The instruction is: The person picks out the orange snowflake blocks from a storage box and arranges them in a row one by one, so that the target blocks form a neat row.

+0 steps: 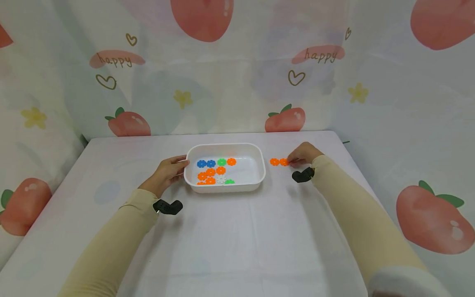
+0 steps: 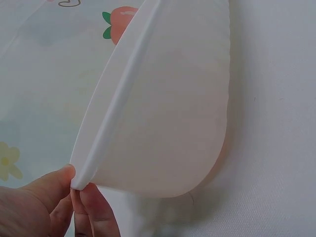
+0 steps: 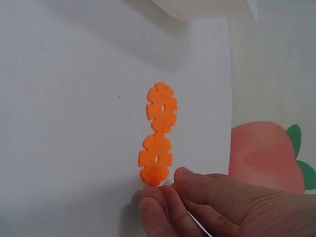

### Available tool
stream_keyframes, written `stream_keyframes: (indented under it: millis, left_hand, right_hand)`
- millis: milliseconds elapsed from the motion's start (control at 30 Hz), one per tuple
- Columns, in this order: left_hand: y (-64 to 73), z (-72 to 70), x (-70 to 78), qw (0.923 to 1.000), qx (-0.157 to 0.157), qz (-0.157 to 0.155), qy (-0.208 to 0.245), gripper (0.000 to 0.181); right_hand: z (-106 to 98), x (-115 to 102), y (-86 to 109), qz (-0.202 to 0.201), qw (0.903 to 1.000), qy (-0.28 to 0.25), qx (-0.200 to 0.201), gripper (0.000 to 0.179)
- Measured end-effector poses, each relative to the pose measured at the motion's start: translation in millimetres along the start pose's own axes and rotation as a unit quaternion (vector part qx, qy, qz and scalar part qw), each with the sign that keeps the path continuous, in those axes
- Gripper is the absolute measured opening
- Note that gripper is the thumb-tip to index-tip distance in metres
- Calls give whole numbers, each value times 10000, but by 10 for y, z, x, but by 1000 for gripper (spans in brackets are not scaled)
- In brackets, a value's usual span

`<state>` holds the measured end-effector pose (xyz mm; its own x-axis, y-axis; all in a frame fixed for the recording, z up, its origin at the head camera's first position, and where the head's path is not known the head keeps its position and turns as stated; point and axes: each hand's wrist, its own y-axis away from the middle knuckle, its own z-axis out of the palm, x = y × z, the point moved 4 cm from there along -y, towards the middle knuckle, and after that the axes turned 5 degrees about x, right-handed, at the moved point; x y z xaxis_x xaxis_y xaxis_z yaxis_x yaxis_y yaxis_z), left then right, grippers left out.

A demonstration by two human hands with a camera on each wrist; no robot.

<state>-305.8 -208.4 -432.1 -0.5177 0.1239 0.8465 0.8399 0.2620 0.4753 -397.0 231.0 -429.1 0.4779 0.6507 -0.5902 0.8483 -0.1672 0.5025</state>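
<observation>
A white plastic tray [image 1: 243,188] stands on the table, and my left hand [image 1: 168,173] grips its left rim between thumb and fingers. In the left wrist view the tray's outer wall [image 2: 163,108] fills the middle, the thumb over the rim. Inside lie several notched flower-shaped discs: blue discs [image 1: 205,163], orange discs [image 1: 210,172], green ones and a white disc [image 1: 221,179]. To the right of the tray, my right hand [image 1: 304,153] pinches the near end of two joined orange discs [image 3: 158,133]. The pair lies in a line pointing toward the tray.
A white cloth covers the table [image 1: 222,239]. Behind and at the sides hangs a curtain [image 1: 230,82] printed with peaches, hearts and flowers. Black wrist mounts [image 1: 303,175] sit on both sleeves. The table's back edge runs just behind the tray.
</observation>
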Motion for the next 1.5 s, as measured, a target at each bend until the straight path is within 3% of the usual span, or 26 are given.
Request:
stream_keyframes:
  millis: [200, 400, 667, 933, 1233, 1500]
  left_hand:
    - [23, 0, 16, 9999, -69, 42, 106, 49]
    - [35, -8, 29, 9999, -76, -39, 114, 50]
    - [16, -4, 22, 10000, -47, -35, 52, 50]
    - [6, -7, 10, 10000, -4, -32, 48, 49]
    - [7, -19, 13, 10000, 6, -55, 64, 49]
    - [-8, -10, 14, 9999, -28, -92, 54, 50]
  right_hand:
    - [24, -163, 141, -249, 9994, 183, 150, 36]
    - [103, -488, 328, -731, 9962, -476, 69, 32]
    - [270, -854, 592, -1346, 9869, -725, -509, 31]
    - [509, -1083, 644, -1230, 9862, -927, -602, 31]
    - [761, -1196, 686, -1371, 9819, -1148, -624, 32]
    - [940, -1217, 656, -1279, 9859, -1059, -184, 30]
